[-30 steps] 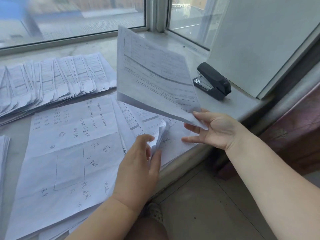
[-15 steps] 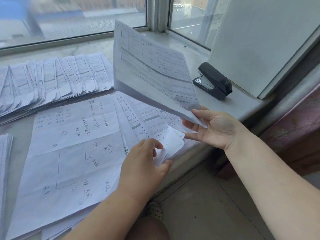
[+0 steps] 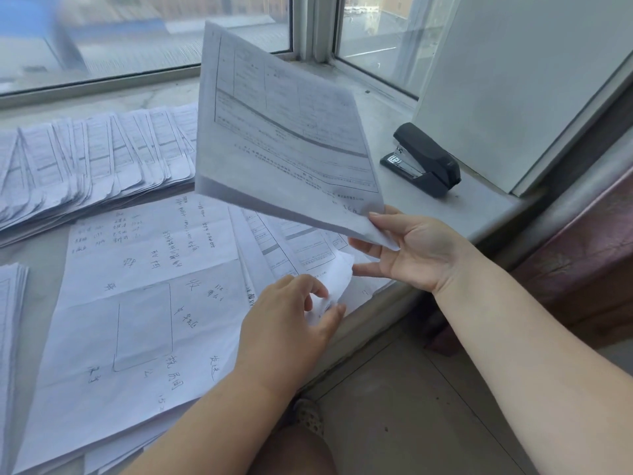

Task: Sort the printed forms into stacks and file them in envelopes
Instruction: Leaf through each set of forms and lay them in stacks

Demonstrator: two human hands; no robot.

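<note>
Item: printed forms, loose white sheets.

Near: our left hand (image 3: 291, 323) pinches the curled corner of the top sheet (image 3: 334, 286) of the pile of forms (image 3: 294, 241) at the sill's near edge. We judge the paper light, limp and easily creased; best taken at a corner, one sheet at a time, since sheets cling together. Left of it lies a handwritten sheet (image 3: 144, 286), flat, overlapping other papers.

Middle: our right hand (image 3: 407, 248) grips a lifted bundle of forms (image 3: 281, 132) by its near right corner, thumb on top, fingers beneath; the bundle stands tilted in the air and sags a little.

Left: a fanned row of forms (image 3: 92, 159), and another stack's edge (image 3: 10, 320) at the frame's border.

Far right: a black stapler (image 3: 423, 159) on the grey stone windowsill (image 3: 394, 111), just beside a white board (image 3: 513, 80) leaning at the window frame (image 3: 313, 25). No envelopes in view.
</note>
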